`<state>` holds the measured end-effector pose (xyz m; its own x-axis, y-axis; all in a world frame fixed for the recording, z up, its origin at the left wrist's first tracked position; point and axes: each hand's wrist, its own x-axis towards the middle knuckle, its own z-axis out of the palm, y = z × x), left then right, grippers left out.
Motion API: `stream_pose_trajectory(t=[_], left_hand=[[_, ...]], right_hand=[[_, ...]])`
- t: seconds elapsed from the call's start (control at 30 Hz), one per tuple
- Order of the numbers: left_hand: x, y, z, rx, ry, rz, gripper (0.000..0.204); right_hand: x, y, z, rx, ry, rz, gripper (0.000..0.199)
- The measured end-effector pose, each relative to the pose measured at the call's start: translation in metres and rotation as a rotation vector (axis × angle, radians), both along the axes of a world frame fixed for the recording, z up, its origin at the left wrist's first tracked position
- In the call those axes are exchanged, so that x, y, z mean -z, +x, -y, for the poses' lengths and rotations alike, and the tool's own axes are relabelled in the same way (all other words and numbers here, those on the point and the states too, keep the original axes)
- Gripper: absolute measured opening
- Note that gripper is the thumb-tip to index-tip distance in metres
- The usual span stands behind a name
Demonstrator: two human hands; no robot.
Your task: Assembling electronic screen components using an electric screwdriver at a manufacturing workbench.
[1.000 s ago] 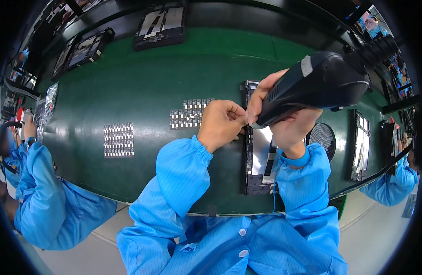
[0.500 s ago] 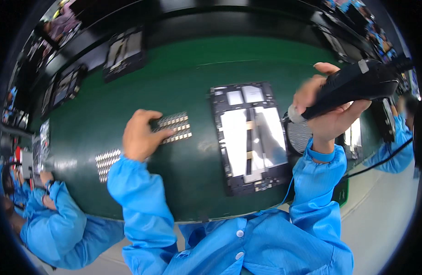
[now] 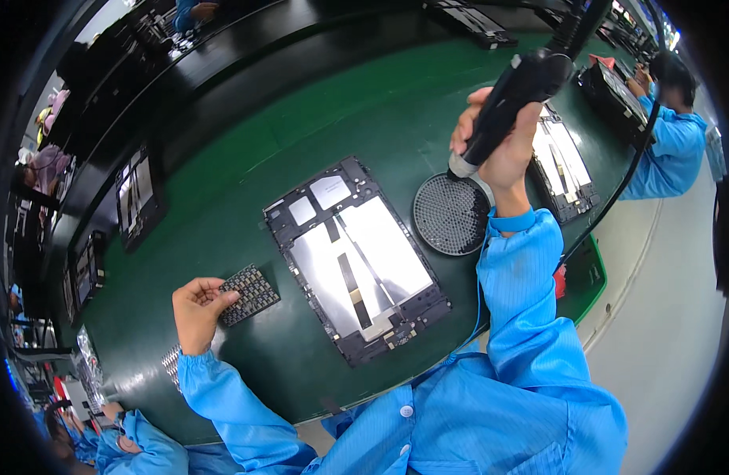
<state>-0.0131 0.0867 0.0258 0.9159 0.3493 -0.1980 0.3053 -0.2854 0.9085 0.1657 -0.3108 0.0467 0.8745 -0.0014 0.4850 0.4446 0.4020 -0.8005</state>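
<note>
Our right hand (image 3: 503, 150) grips the screwdriver (image 3: 516, 95) over the round tray (image 3: 450, 215); our left hand (image 3: 198, 310) pinches at the small sheet (image 3: 252, 294).

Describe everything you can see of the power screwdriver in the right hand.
The power screwdriver is a dark, thick tool with a lighter tip. The right hand grips it around the lower body, holding it tilted, tip down over the round perforated tray. A black cable appears to run from it.

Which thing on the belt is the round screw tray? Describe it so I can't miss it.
On the green belt, look just right of the opened tablet frame, under the tip of the electric screwdriver in the right hand. The round tray is the only circular thing there: a dark disc dotted with tiny holes.
</note>
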Motion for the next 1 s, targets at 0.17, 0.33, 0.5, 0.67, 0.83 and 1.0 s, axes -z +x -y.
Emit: stream_pose_trajectory(t=[0.17, 0.33, 0.5, 0.67, 0.83, 1.0], left_hand=[[0.007, 0.003, 0.002, -0.051, 0.120, 0.003, 0.017], [-0.010, 0.005, 0.023, -0.075, 0.564, -0.056, 0.015], [0.000, 0.006, 0.024, -0.065, 0.601, 0.290, 0.015], [-0.006, -0.001, 0.035, -0.122, 0.407, 0.225, 0.015], [-0.005, -0.015, 0.071, 0.175, 0.366, 0.080, 0.016], [0.013, -0.011, 0.095, 0.318, 0.280, 0.200, 0.015]], right_hand=[[0.007, 0.005, -0.005, 0.029, -0.015, -0.018, 0.078], [0.006, 0.005, -0.005, 0.046, -0.052, 0.001, 0.077], [0.007, 0.005, -0.006, 0.047, -0.060, -0.007, 0.078], [0.007, 0.003, -0.006, 0.059, -0.047, -0.010, 0.077], [-0.005, -0.004, -0.014, -0.012, 0.044, 0.039, 0.077], [-0.032, -0.028, -0.050, -0.250, 0.085, 0.019, 0.088]])
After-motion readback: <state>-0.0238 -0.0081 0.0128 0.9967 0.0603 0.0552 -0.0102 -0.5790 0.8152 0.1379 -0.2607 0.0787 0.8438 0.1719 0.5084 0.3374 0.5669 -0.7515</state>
